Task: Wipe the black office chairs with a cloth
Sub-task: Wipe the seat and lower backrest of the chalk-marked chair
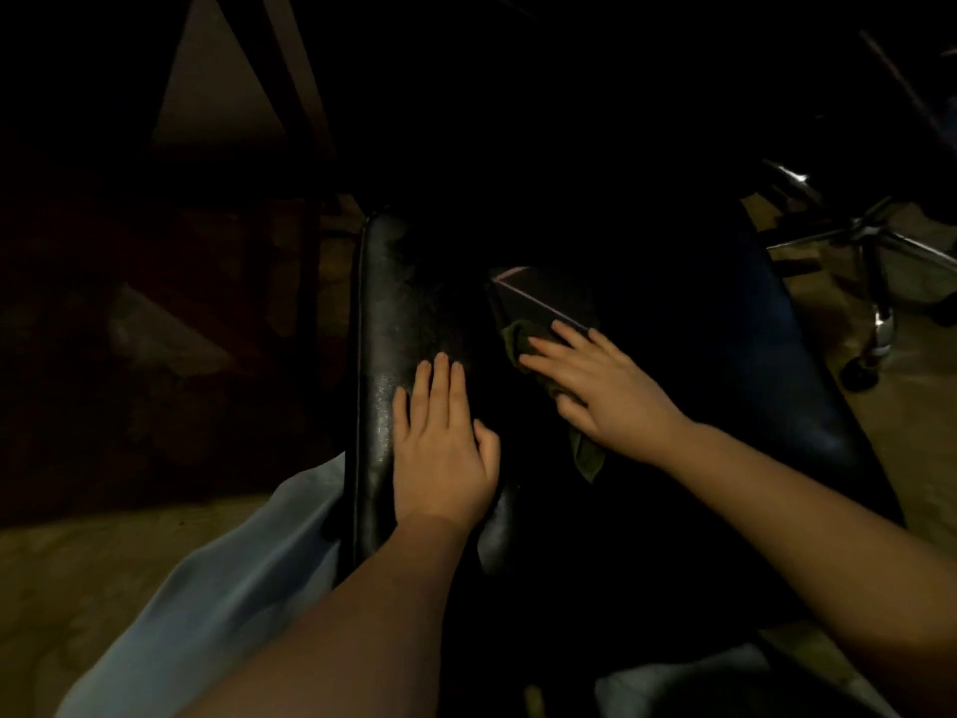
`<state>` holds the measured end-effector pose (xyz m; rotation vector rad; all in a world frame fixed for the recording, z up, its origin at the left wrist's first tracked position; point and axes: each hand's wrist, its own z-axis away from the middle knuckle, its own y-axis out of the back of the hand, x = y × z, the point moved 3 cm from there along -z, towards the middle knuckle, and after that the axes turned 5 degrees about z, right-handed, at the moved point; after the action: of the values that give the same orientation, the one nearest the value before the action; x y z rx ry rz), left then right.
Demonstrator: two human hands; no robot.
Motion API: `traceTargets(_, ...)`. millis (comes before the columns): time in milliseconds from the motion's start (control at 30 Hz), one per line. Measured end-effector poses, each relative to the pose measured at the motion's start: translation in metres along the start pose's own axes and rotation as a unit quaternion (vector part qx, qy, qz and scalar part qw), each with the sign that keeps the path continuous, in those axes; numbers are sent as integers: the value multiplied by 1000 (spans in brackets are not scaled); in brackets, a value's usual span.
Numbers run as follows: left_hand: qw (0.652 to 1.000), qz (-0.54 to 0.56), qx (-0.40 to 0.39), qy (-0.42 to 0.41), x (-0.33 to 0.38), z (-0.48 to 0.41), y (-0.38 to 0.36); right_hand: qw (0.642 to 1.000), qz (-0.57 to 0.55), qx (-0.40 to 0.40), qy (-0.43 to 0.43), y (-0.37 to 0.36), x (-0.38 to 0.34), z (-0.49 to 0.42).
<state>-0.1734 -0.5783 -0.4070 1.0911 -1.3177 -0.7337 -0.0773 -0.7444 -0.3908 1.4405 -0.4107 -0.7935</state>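
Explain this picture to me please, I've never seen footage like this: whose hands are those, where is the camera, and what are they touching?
There is no machine here. A person wears one camera on their head, and it looks forward and down, so you see their own bare arms reaching out from the bottom edge. The room is very dim. The shiny dark surface in the middle is a black office chair. The left hand rests flat on its padding with straight fingers and holds nothing. The right hand presses a dark green cloth against the chair with flat fingers, as for wiping. At the right edge stands the chrome wheeled base of another chair. The pale blue fabric at lower left seems to be the person's clothing.
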Motion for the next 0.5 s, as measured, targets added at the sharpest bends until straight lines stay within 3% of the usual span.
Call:
traceTargets(67,1000,0,4,-8,-2,0,-2,1000,3,14,-21,2,22,-24)
traceTargets(300,1000,-7,20,-23,-8,-4,-6,964,-8,105,-242,28,109,-96)
traceTargets(400,999,-12,20,-25,-10,-4,-7,958,-8,126,-258,29,100,-104)
traceTargets(500,999,-8,19,-24,-9,-3,-7,972,-5,122,-202,28,72,-90)
